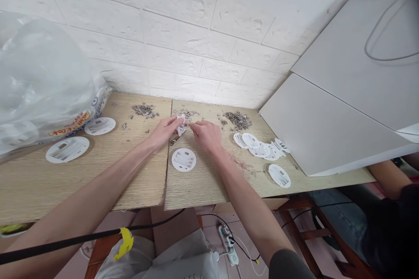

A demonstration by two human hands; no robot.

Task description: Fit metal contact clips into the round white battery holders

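Observation:
My left hand [166,130] is closed on a white plastic disc [181,125], tilted nearly on edge. Just to its right, my right hand [207,134] has its fingers pinched together; whatever is between them is too small or hidden to make out. Below the hands, a similar round white disc [183,160] with battery-like slots lies flat on the table. A small metal tool or clip [174,140] rests under my left fingers. Tiny metal pieces [185,115] are scattered just behind the hands, and a darker pile of small metal parts [238,120] sits to the right.
Overlapping white discs [260,149] lie at the right, beside a large white box [340,117]. Another metal pile [144,110] and a bulging plastic bag [42,83] are on the left. A brick-patterned wall [183,30] bounds the table's back. Another person's arm [389,178] shows far right.

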